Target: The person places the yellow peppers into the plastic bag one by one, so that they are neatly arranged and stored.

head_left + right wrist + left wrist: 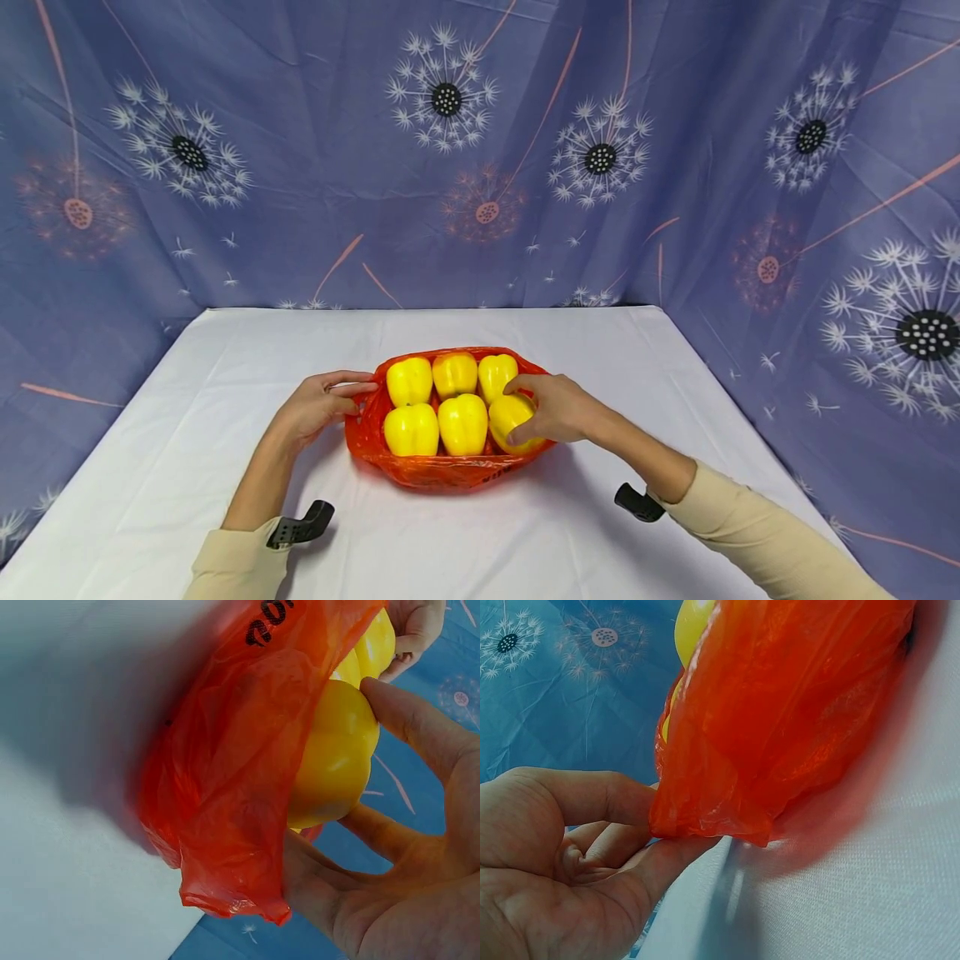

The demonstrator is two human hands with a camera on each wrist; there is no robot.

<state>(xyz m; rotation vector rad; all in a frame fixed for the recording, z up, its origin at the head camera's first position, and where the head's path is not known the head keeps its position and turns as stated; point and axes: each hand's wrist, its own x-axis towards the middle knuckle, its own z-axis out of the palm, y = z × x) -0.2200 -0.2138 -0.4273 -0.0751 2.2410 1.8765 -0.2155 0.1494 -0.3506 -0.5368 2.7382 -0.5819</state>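
Note:
A red plastic bag (442, 473) lies spread open on the table with several yellow bell peppers (462, 423) standing in it in two rows. On the bag's left side, my left hand (318, 408) pinches its edge between thumb and fingers; the left wrist view shows the gathered plastic (712, 810) at the fingertips. My right hand (558, 408) grips the yellow bell pepper (334, 757) at the front right corner, thumb on the near side and fingers over the far side. This pepper sits partly behind the bag's raised wall in the right wrist view.
White cloth (465, 550) covers the table, reaching back to a blue-purple curtain (322, 125) with a dandelion print. The curtain also runs along the left and right sides. A black wrist mount (302, 525) sits on the left sleeve, another black mount (639, 503) by the right.

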